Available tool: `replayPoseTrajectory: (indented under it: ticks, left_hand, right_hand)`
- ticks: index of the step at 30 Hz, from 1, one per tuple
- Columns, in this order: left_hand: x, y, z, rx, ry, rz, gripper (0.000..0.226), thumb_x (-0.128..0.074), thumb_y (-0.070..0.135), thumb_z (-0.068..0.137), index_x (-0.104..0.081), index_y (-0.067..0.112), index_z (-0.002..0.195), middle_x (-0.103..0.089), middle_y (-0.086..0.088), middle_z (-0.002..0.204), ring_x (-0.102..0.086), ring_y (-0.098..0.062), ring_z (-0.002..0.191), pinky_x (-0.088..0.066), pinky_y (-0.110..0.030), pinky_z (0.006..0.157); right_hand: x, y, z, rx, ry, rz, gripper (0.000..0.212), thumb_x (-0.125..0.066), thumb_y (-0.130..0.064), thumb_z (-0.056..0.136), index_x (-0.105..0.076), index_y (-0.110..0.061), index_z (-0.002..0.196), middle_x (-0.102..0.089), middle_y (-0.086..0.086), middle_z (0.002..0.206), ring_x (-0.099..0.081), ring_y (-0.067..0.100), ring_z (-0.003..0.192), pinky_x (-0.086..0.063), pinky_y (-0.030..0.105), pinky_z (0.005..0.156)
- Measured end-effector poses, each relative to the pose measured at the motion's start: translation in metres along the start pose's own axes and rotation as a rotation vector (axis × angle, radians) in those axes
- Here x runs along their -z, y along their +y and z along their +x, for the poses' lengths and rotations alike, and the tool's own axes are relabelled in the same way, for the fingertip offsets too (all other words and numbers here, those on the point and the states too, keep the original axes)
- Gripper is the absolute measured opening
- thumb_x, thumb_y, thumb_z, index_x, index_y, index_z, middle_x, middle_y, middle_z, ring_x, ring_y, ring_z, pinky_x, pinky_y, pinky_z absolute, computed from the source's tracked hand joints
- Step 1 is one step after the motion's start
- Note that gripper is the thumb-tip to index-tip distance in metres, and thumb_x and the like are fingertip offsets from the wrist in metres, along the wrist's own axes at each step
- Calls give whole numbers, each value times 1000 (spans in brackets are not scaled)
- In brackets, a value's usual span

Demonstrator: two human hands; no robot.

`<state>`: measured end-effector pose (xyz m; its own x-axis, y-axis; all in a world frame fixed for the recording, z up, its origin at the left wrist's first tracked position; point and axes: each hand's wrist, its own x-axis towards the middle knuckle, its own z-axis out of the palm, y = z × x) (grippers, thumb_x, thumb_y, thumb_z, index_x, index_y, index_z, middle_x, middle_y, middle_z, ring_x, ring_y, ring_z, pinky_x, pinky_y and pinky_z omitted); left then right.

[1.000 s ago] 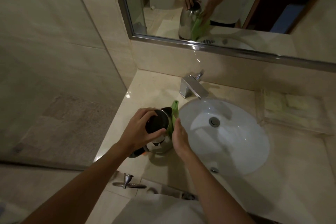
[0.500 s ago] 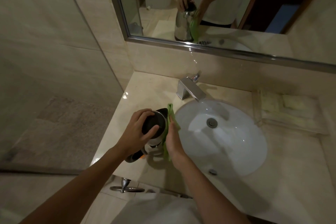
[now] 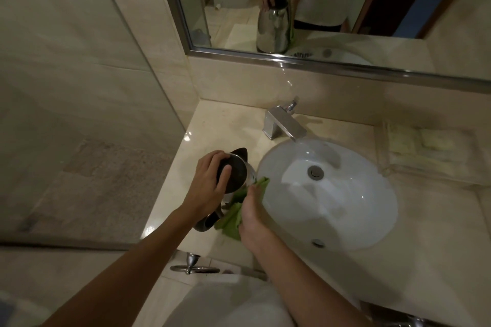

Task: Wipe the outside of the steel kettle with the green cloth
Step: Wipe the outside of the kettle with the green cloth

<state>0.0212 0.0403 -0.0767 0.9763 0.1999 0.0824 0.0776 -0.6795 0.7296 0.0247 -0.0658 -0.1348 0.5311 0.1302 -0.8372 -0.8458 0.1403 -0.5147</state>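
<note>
The steel kettle [image 3: 239, 174] stands upright on the marble counter, just left of the sink, with its black spout pointing away from me and its handle toward me. My left hand [image 3: 210, 183] grips the kettle's top rim from the left. My right hand [image 3: 252, 216] presses the green cloth [image 3: 239, 211] against the kettle's lower right side, near the handle. The mirror shows the kettle's reflection [image 3: 273, 28] with both hands on it.
A white oval sink [image 3: 345, 210] lies right of the kettle, with a square chrome tap [image 3: 284, 123] behind it. A clear tray of folded towels [image 3: 425, 151] sits at the far right. A glass shower wall [image 3: 79, 87] borders the counter's [image 3: 212, 127] left side.
My right hand has slid the green cloth down the kettle's right side, from near the rim toward the base and handle. My left hand has stayed on the rim.
</note>
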Motion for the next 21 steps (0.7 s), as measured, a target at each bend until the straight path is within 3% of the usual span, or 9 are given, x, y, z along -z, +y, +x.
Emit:
replayPoseTrajectory:
  ticks: [2,7,10,13,16,18,21]
  left_hand:
    - [-3,1,0,13,49,28,38,-32,39,97,-47,21,127,-44,1,135,-29,0,120,-27,-23,103]
    - [-5,0,0,11,84,93,35,-33,33,98,-49,19,126,-46,-1,136,-33,-13,127,-28,-25,105]
    - [-3,4,-2,-13,67,119,33,-35,33,99,-50,18,124,-46,-2,136,-33,-15,129,-32,-29,108]
    - [0,6,-6,-97,20,217,37,-35,37,97,-50,14,123,-43,-5,139,-32,-19,130,-32,-29,108]
    - [5,4,-7,-193,-63,300,45,-39,43,95,-48,12,126,-41,-7,142,-32,-20,132,-33,-30,109]
    - [10,2,-6,-293,-134,359,48,-42,47,94,-48,12,126,-41,-8,143,-34,-21,133,-37,-33,109]
    - [15,2,0,-499,-243,480,47,-45,47,94,-50,10,123,-45,-11,143,-38,-25,134,-44,-34,105]
  right_hand:
    - [-13,0,-20,63,-15,-62,97,-30,-93,65,-45,-34,141,-60,4,133,-61,25,117,-49,50,104]
    - [-10,6,-37,168,-38,-200,71,-22,-69,93,-24,-33,154,-45,4,149,-51,23,129,-41,47,112]
    - [8,-6,-32,-27,-103,-5,65,-30,-69,93,-50,-25,137,-61,12,134,-62,29,116,-50,49,103]
    - [22,-19,-26,-73,-163,132,57,-35,-61,98,-64,-16,119,-67,21,119,-63,37,112,-51,53,100]
    - [24,-24,-34,25,-181,83,66,-31,-70,94,-65,-21,120,-68,18,119,-63,36,114,-48,57,103]
    - [30,-30,-35,128,-207,-7,77,-35,-81,83,-59,-29,133,-64,12,133,-60,30,122,-47,55,106]
    - [46,-52,-27,317,-187,-165,66,-25,-68,95,-45,-31,146,-51,3,149,-49,20,135,-37,47,116]
